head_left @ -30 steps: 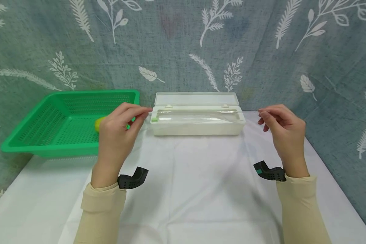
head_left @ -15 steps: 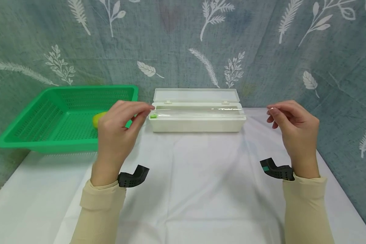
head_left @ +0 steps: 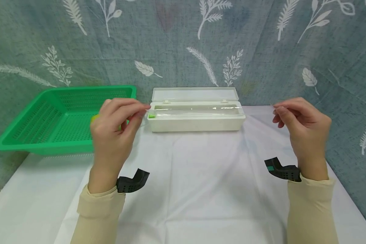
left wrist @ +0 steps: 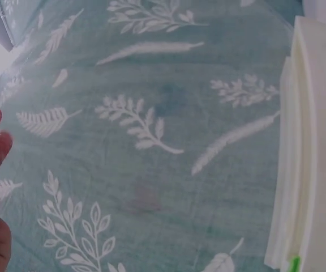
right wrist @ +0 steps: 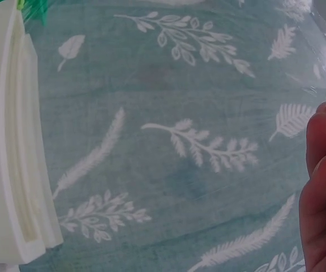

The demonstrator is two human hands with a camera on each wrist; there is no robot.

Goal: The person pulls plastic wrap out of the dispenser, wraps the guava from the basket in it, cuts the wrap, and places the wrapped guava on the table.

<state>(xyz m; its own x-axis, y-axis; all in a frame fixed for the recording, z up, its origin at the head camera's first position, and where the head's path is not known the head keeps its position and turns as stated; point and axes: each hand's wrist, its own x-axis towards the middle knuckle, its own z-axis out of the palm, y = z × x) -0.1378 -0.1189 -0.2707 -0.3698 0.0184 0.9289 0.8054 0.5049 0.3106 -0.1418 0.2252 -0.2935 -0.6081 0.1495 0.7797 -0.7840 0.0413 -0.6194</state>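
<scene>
A white cling film dispenser box (head_left: 196,124) stands at the back, its clear lid (head_left: 195,94) tipped up behind it. A green slider (head_left: 151,116) sits at its left end. Transparent cling film (head_left: 198,109) shows as shiny streaks across the box top. My left hand (head_left: 113,132) pinches the film near the box's left end, thumb against fingers. Off to the right of the box, my right hand (head_left: 306,128) pinches another part of it in the air. Most of the film between the hands is too clear to trace.
On the left stands a green perforated basket (head_left: 58,149), with something yellow (head_left: 94,117) inside mostly hidden behind my left hand. A patterned blue-green curtain (head_left: 170,51) hangs behind. White cloth (head_left: 207,189) covers the table.
My right hand has moved further right, away from the box, widening the gap between my hands. The left hand has shifted slightly left. Both keep their pinch.
</scene>
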